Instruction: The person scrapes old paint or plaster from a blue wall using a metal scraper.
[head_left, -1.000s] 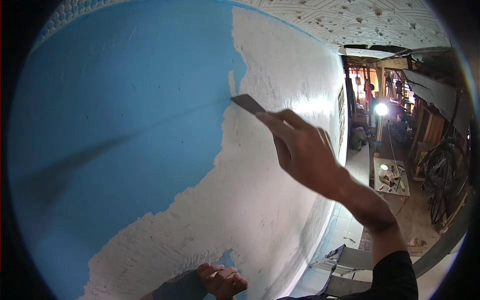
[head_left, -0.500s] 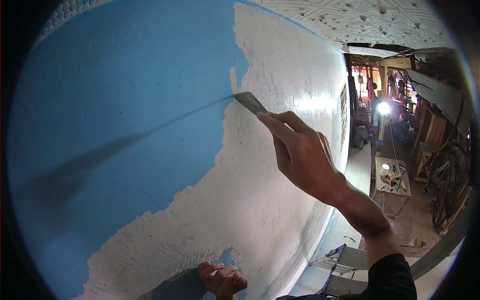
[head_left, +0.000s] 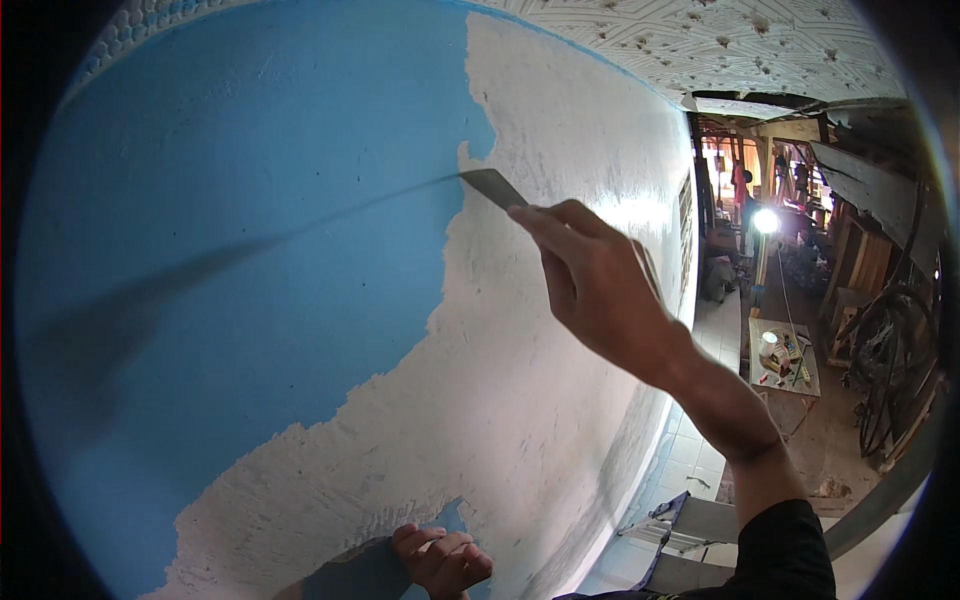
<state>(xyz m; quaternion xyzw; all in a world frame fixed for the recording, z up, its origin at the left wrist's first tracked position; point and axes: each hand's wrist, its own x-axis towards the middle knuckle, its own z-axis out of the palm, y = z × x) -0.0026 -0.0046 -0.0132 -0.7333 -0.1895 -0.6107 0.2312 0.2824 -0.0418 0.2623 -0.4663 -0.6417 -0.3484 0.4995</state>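
Note:
My right hand [head_left: 615, 280] grips a paint scraper [head_left: 492, 186] with a flat, dark metal blade. Its blade edge meets the wall along the ragged border between blue paint [head_left: 280, 220] and the bare, whitish wall [head_left: 560, 360]. A small bare spur with blue beside it lies just above the blade. Most of the scraper's handle is hidden in my fingers. Low in the picture, my left hand [head_left: 445, 562] rests against the wall with its fingers curled, beside a small leftover blue patch [head_left: 452, 515]. I see nothing in its fingers. A long shadow stretches left from the blade over the blue paint.
A patterned, stained ceiling [head_left: 730, 45] meets the wall above. To the right are a bright lamp [head_left: 766, 220], a small table [head_left: 800, 345] with cluttered items, and coiled cables [head_left: 888, 350]. A folding ladder [head_left: 700, 520] stands below near my right arm.
My right hand has pushed the scraper slightly upward along the paint border. The blue gap beneath the bare spur has shrunk. My left hand stays at the same place on the wall.

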